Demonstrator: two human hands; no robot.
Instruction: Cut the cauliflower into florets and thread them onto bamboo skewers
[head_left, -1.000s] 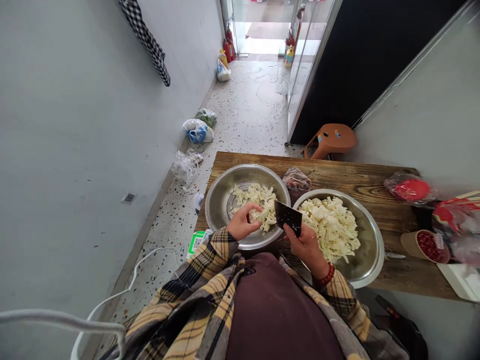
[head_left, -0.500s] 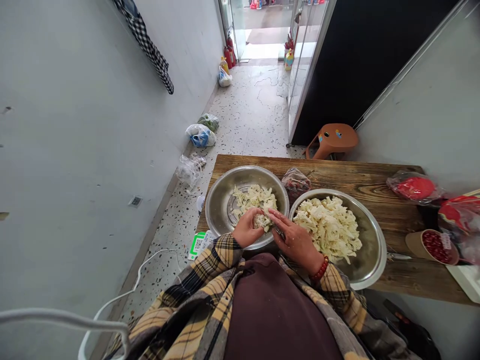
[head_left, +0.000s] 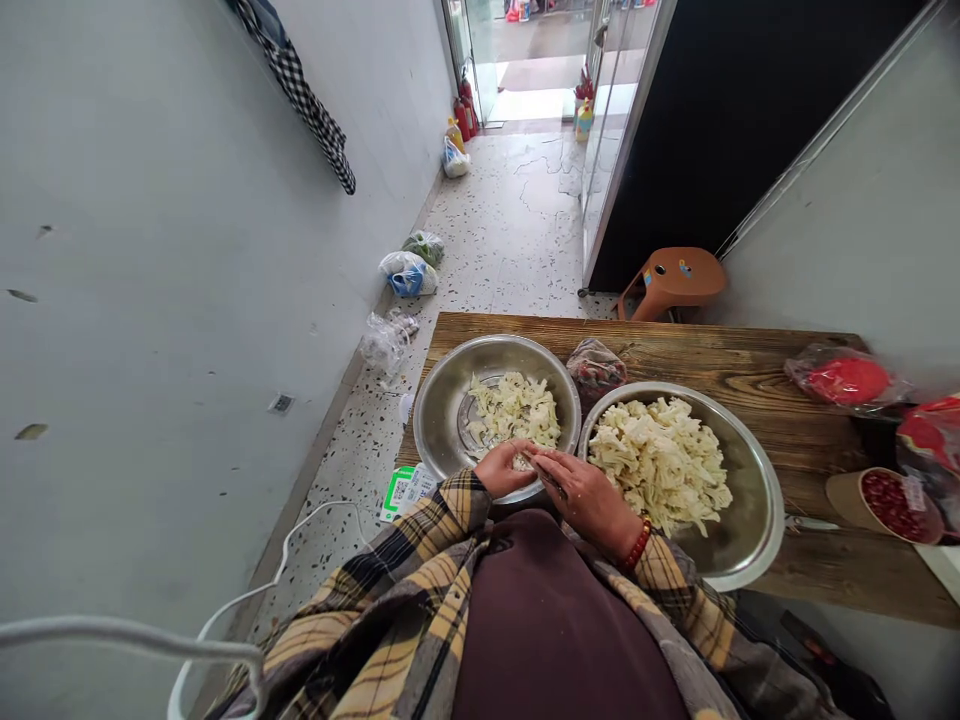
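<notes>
My left hand (head_left: 501, 468) is curled around a whitish piece of cauliflower (head_left: 523, 461) above the near rim of the left steel bowl (head_left: 437, 432). My right hand (head_left: 592, 500), with a red bead bracelet (head_left: 638, 543) at its wrist, lies across it with fingers closed together against the piece. The fingers hide most of what is between the hands; a small dark patch under the right fingers cannot be made out. Small cauliflower florets (head_left: 517, 405) lie in the left bowl. Larger cauliflower pieces (head_left: 660, 455) are heaped in the right steel bowl (head_left: 754, 520).
Between the bowls, at the back, lies a plastic bag (head_left: 596, 368) with reddish contents. On the wooden table (head_left: 720, 350) to the right are a knife (head_left: 814, 523), a tub of red pieces (head_left: 892, 502) and a red wrapped bundle (head_left: 847, 380). A brown stool (head_left: 679, 275) stands behind.
My hands have closed nearer together, and the right fingers now cover more of the cauliflower piece. The view has shifted slightly.
</notes>
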